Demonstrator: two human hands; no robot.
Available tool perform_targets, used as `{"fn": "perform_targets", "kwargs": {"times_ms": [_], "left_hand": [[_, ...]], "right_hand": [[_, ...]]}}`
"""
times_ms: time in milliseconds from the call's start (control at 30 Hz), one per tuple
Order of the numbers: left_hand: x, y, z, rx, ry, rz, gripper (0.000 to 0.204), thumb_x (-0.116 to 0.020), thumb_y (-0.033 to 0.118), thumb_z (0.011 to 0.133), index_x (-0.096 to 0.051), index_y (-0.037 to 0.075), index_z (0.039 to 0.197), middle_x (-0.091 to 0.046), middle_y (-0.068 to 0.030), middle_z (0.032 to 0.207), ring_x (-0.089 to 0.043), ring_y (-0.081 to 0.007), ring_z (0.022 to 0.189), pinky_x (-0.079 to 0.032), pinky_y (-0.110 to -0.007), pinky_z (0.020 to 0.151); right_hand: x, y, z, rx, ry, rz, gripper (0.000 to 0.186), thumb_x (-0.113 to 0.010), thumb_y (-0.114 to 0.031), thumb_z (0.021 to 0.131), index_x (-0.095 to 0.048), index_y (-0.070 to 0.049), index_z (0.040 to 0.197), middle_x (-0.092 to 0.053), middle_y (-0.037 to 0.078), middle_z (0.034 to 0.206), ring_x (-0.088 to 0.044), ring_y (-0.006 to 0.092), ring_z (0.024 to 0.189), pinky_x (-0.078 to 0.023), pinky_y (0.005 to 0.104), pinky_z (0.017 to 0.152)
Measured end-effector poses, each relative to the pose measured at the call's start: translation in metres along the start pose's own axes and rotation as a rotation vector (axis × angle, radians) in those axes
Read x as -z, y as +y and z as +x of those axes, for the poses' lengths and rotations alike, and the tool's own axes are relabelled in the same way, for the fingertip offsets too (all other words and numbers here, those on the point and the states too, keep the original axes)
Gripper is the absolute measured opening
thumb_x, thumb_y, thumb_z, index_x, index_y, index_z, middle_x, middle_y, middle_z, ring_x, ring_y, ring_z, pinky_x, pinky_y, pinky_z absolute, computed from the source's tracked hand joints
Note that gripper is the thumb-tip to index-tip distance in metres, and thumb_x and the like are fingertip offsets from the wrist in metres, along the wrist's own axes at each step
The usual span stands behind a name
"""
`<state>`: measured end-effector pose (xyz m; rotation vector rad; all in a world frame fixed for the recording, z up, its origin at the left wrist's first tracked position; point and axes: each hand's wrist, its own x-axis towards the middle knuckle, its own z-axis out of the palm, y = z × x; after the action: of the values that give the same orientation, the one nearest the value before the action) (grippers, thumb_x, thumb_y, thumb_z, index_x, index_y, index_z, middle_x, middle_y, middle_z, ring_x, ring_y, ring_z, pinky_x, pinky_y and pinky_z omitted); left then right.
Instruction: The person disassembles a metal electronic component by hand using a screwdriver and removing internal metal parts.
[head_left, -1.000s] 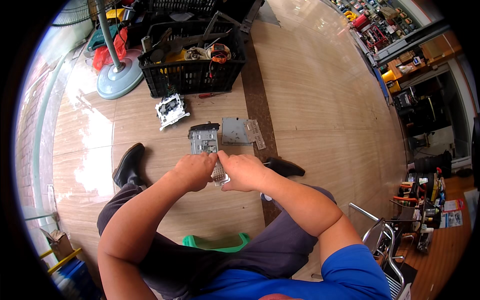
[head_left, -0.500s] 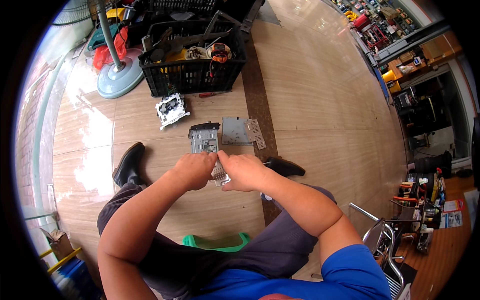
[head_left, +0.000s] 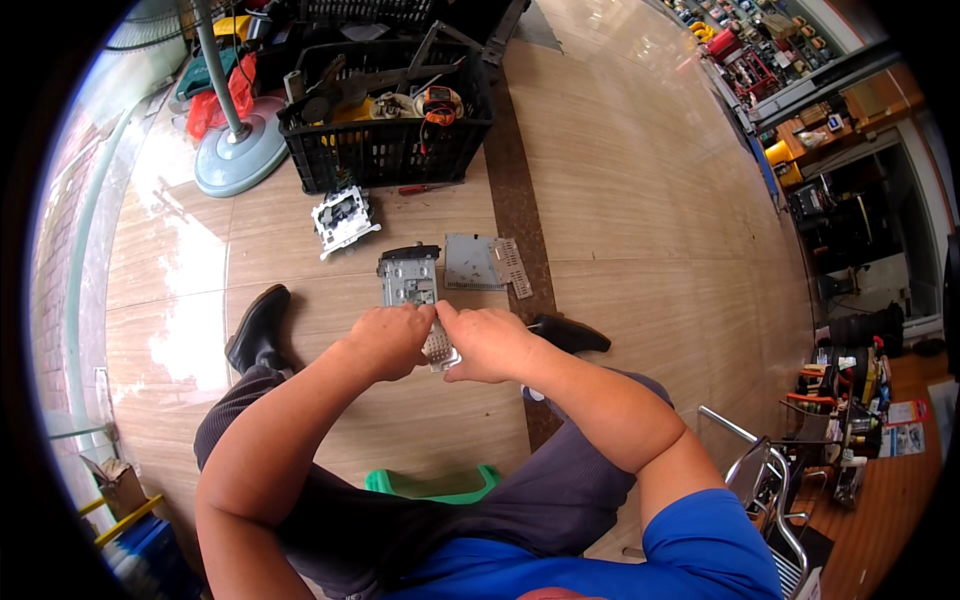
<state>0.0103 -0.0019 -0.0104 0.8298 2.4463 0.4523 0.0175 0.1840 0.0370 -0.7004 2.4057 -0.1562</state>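
A car stereo (head_left: 408,272) with a silver metal case and a black front lies on the floor between my feet, its front facing away from me. My left hand (head_left: 393,338) is closed at its near end, the fingers bent over the edge. From the other side my right hand (head_left: 488,342) grips a perforated metal plate (head_left: 441,352) that slants toward me, its thumb tip close to the left hand's fingers. Both hands hide how the plate joins the case. Right of the stereo lie a flat grey metal cover (head_left: 472,262) and a slotted metal strip (head_left: 511,267).
A white-framed mechanism (head_left: 343,220) and a red-handled screwdriver (head_left: 425,188) lie before a black crate (head_left: 385,150) of tools. A fan's round base (head_left: 238,150) stands left of it. My boots (head_left: 258,330) flank the work. A green stool (head_left: 432,488) is beneath me.
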Motion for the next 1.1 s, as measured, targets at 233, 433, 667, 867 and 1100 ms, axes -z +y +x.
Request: {"fn": "perform_targets", "kwargs": {"times_ms": [233, 433, 667, 867, 1100], "left_hand": [[0.0006, 0.0018, -0.002, -0.007, 0.005, 0.018, 0.052, -0.081, 0.024, 0.084, -0.05, 0.001, 0.119, -0.068, -0.0203, 0.107, -0.068, -0.0392, 0.101, -0.055, -0.048, 0.086], [-0.0022, -0.0022, 0.0004, 0.024, -0.008, 0.007, 0.047, -0.076, 0.026, 0.088, -0.051, 0.001, 0.12, -0.069, -0.0205, 0.106, -0.068, -0.0395, 0.101, -0.055, -0.049, 0.085], [-0.0034, -0.0018, 0.0009, -0.004, 0.011, 0.022, 0.046, -0.075, 0.025, 0.088, -0.052, 0.002, 0.12, -0.069, -0.02, 0.107, -0.068, -0.0389, 0.101, -0.055, -0.048, 0.086], [-0.003, -0.0033, -0.0005, -0.007, -0.004, 0.007, 0.055, -0.082, 0.026, 0.081, -0.052, 0.002, 0.12, -0.069, -0.0199, 0.107, -0.068, -0.0384, 0.103, -0.055, -0.048, 0.087], [-0.0026, -0.0016, 0.0003, -0.005, -0.008, 0.014, 0.056, -0.083, 0.027, 0.081, -0.052, 0.002, 0.119, -0.069, -0.0201, 0.107, -0.068, -0.0389, 0.102, -0.055, -0.048, 0.086]], "right_hand": [[0.0009, 0.0004, -0.0001, -0.009, -0.009, -0.001, 0.088, -0.088, -0.037, 0.075, -0.042, 0.008, 0.134, -0.072, 0.024, 0.104, -0.07, 0.038, 0.102, -0.057, 0.0442, 0.087], [0.0005, -0.0025, 0.0018, -0.009, -0.026, -0.005, 0.088, -0.088, -0.038, 0.075, -0.042, 0.008, 0.134, -0.072, 0.023, 0.104, -0.07, 0.0377, 0.102, -0.057, 0.044, 0.088], [0.0005, -0.0005, -0.0009, -0.008, -0.014, -0.007, 0.085, -0.088, -0.039, 0.075, -0.043, 0.007, 0.131, -0.072, 0.023, 0.104, -0.07, 0.0371, 0.102, -0.057, 0.0435, 0.087], [-0.0038, -0.0001, 0.0028, -0.002, -0.011, -0.013, 0.084, -0.088, -0.038, 0.074, -0.044, 0.007, 0.129, -0.072, 0.023, 0.103, -0.071, 0.0378, 0.1, -0.058, 0.0443, 0.086], [-0.0014, 0.0001, 0.0002, -0.004, -0.004, 0.002, 0.082, -0.088, -0.038, 0.074, -0.044, 0.006, 0.128, -0.072, 0.023, 0.103, -0.071, 0.0383, 0.1, -0.058, 0.0446, 0.086]]}}
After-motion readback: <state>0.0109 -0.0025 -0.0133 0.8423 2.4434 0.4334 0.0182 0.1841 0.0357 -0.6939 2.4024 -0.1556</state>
